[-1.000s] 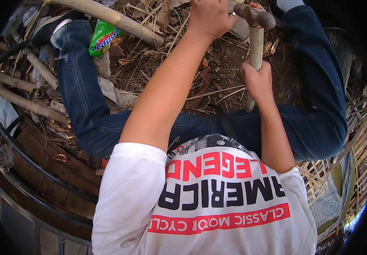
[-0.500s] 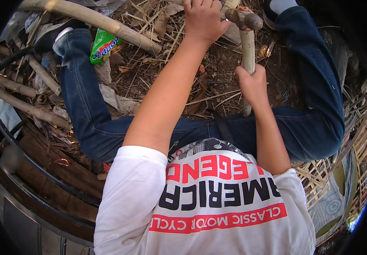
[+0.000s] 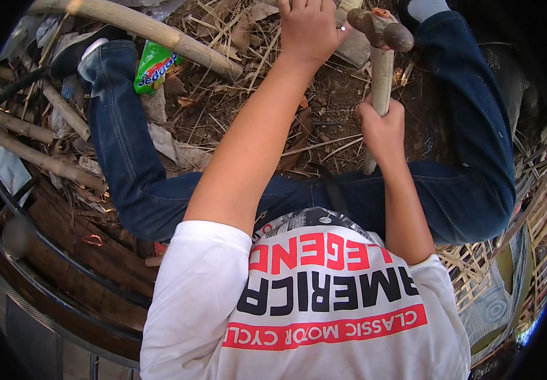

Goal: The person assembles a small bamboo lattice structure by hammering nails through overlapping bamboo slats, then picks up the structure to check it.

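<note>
My right hand (image 3: pixel 383 130) is wrapped round the pale wooden handle of a hammer (image 3: pixel 382 66), whose rusty brown head is up at the far end. To its left, my left hand (image 3: pixel 308 31) is closed at the top edge of the picture, which cuts off part of the fingers. A small bright spot shows at its thumb tip; what those fingers hold is hidden. Close beside that thumb, a pale piece of wood (image 3: pixel 351 4) juts in at the top edge. Below it a flat grey-brown block (image 3: pixel 354 49) lies on the soil, just left of the hammer head.
My jeans-clad legs (image 3: pixel 118 120) spread to both sides. Bamboo poles (image 3: pixel 140 26) lie at the left, near a green packet (image 3: pixel 153 66). Dry straw and leaves litter the soil. A woven bamboo piece (image 3: pixel 482 253) is at the right, curved dark bars (image 3: pixel 58 247) at the lower left.
The hammer head has shifted right, away from my left hand, and my right hand has moved slightly right with it. My left hand stays almost in place.
</note>
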{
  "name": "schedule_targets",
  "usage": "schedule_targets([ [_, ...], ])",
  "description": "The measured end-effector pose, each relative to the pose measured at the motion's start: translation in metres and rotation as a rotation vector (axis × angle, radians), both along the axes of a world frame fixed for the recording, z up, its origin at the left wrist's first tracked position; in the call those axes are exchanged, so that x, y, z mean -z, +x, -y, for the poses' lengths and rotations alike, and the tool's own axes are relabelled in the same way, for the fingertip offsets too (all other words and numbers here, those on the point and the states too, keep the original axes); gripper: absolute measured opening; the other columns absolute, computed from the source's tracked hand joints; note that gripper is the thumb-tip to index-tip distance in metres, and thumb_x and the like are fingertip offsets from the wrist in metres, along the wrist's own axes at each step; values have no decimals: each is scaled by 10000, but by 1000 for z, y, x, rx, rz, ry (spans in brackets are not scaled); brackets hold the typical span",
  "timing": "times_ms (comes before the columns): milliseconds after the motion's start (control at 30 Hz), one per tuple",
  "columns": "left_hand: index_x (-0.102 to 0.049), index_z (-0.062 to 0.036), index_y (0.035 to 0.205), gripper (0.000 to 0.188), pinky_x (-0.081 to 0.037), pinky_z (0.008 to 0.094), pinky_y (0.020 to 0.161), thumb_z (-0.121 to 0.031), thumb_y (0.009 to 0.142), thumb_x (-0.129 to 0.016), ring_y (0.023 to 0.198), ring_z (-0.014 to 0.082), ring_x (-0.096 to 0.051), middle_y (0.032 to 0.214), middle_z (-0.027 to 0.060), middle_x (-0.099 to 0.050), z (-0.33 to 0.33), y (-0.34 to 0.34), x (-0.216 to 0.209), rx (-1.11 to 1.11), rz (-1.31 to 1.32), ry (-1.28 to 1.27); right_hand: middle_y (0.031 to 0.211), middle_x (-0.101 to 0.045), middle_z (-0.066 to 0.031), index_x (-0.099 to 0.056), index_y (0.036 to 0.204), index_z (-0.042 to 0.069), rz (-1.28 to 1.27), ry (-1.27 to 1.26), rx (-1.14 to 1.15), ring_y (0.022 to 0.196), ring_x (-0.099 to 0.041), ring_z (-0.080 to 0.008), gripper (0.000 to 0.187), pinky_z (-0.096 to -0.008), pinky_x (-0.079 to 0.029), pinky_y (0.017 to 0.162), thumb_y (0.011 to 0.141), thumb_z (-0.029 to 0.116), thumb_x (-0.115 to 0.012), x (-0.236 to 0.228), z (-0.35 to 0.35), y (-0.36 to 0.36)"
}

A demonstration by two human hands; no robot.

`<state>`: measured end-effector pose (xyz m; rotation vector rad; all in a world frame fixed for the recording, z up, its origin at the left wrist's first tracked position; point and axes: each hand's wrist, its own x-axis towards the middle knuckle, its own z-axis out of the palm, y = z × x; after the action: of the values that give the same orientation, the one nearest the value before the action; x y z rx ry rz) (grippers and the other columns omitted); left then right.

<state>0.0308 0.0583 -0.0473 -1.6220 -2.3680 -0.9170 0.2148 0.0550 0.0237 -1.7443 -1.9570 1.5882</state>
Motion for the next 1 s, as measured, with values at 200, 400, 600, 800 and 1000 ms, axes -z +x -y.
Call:
schedule_targets([
  [200, -548, -69, 842, 205, -307, 495, 1010, -203, 709, -630, 929, 300, -506, 854, 115, -538, -2, -1, 5, -9, -34, 18, 508, -514, -80, -534, 636, -39, 19, 143, -101, 467, -495, -139, 222, -324, -401, 473, 758, 140, -581, 12, 0, 2],
  [400, -550, -72, 850, 266, -302, 489, 1013, -260, 704, -669, 951, 293, -501, 879, 113, -545, 4, -1, 7, -2, -24, -33, 529, -526, -93, -550, 654, -46, 60, -3, -29, 509, -523, -159, 240, -350, -417, 507, 756, 167, -593, 13, 0, 2],
  [600, -557, -75, 890, 387, -303, 491, 1003, -348, 684, -737, 954, 294, -494, 891, 105, -538, 2, 0, 2, 17, 21, -22, 515, -486, -59, -525, 623, -40, -36, -5, 44, 500, -467, -117, 249, -330, -388, 488, 749, 162, -599, 0, -6, 3],
  [800, -590, -83, 859, 605, -270, 449, 1023, -597, 587, -757, 908, 241, -533, 837, 47, -578, 1, -6, 18, 5, -125, -38, 521, -488, -57, -520, 623, -38, 0, -7, 20, 497, -465, -119, 240, -332, -389, 484, 746, 152, -600, 9, -8, 4],
  [1000, -556, -79, 892, 808, -267, 442, 1027, -728, 446, -739, 933, 234, -527, 853, 41, -559, 11, -13, 4, 110, -133, -112, 527, -504, -66, -527, 633, -43, -47, 3, 12, 506, -488, -129, 242, -337, -406, 496, 749, 155, -601, 1, -3, -1],
])
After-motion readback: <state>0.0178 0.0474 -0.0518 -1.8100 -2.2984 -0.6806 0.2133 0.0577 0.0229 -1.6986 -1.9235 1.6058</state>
